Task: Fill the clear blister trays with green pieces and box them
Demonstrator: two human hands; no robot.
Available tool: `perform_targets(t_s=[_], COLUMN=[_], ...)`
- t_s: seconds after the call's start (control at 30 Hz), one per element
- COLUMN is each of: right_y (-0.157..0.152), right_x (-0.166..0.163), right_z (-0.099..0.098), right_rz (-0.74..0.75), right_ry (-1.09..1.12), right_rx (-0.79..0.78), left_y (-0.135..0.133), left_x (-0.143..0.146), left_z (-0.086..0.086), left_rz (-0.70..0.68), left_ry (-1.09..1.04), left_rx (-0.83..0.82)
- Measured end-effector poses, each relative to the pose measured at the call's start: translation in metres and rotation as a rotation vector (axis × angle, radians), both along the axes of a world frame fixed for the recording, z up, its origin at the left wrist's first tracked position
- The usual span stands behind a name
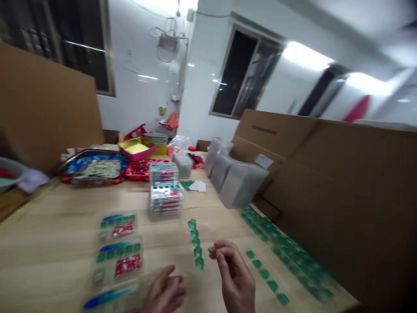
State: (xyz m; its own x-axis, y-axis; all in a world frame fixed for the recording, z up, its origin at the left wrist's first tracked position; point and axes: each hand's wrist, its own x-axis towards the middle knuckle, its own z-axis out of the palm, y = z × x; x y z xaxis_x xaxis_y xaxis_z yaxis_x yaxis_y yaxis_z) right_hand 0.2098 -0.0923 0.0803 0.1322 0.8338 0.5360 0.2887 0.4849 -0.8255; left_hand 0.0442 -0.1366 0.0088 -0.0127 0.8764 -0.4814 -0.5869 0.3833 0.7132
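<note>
My left hand (164, 293) hovers low over the wooden table (65, 226), fingers loosely curled, nothing visible in it. My right hand (234, 276) is raised just to its right, fingers bent together near a short row of small green tiles (196, 243). Whether it pinches anything is blurred. Clear flat packs with green and red pieces (119, 250) lie left of my left hand. A stack of filled clear cases (165, 191) stands farther back.
A long band of green tiles (283, 252) runs along the table's right side beside cardboard boxes (342, 191). Wrapped grey bundles (239, 182), a blue-and-red tin tray (94, 167) and a pink tray (137, 148) sit at the back. A cardboard sheet (45, 104) stands at the left.
</note>
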Motion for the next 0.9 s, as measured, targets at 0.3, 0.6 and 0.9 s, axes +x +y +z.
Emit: perform_targets(t_s=[0.3,0.6,0.9], right_y=[-0.012,-0.025,-0.042], right_x=[-0.069,-0.092,-0.096], right_z=[-0.027,-0.054,-0.094], right_rz=[0.408,0.699,0.559], right_ry=[0.613,0.164,-0.402], right_rx=[-0.547,-0.762,-0.453], left_y=[-0.026,-0.069,-0.077], left_x=[-0.049,-0.147,-0.135], left_z=[0.041,0.040,0.027], left_rz=[0.337,0.074,-0.246], left_ry=[-0.121,0.847,1.739], left_rx=[0.127,-0.038,-0.331])
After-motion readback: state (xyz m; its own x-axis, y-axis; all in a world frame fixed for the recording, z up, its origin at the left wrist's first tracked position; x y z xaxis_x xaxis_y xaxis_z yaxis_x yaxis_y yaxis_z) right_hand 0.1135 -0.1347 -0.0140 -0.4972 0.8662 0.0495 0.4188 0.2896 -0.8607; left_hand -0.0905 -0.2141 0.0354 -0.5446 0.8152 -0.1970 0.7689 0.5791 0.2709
